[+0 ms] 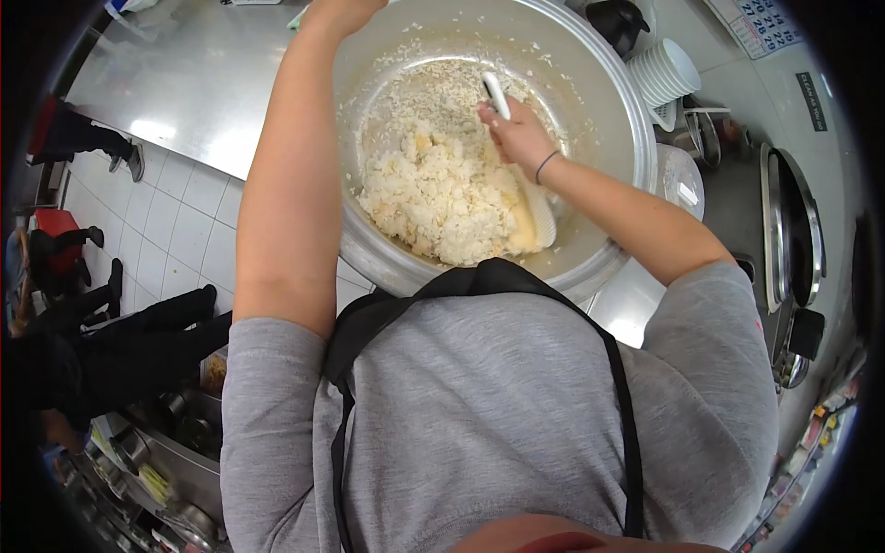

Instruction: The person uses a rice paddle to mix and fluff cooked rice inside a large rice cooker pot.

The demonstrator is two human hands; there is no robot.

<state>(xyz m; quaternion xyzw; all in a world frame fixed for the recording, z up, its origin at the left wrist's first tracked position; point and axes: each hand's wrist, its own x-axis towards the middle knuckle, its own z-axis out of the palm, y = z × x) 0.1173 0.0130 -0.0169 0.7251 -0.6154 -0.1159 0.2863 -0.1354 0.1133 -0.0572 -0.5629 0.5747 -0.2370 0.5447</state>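
Note:
A large metal pot (601, 69) holds a mound of cooked white rice (438, 198), with yellowish-brown bits in it and loose grains stuck on the inner wall. My right hand (523, 140), inside the pot, is closed around the handle of a white rice paddle (496, 95). The paddle's broad, ribbed end lies against the rice near the close right wall. My left hand (346, 13) is at the pot's far left rim, partly cut off by the top of the view; its fingers are hidden.
A steel table (198, 88) stands to the left. On the right are stacked white containers (666, 72), a black jug-like item (616, 23) and large round lids (797, 226). People in dark trousers (152, 323) stand on the tiled floor at left, near pans (189, 521).

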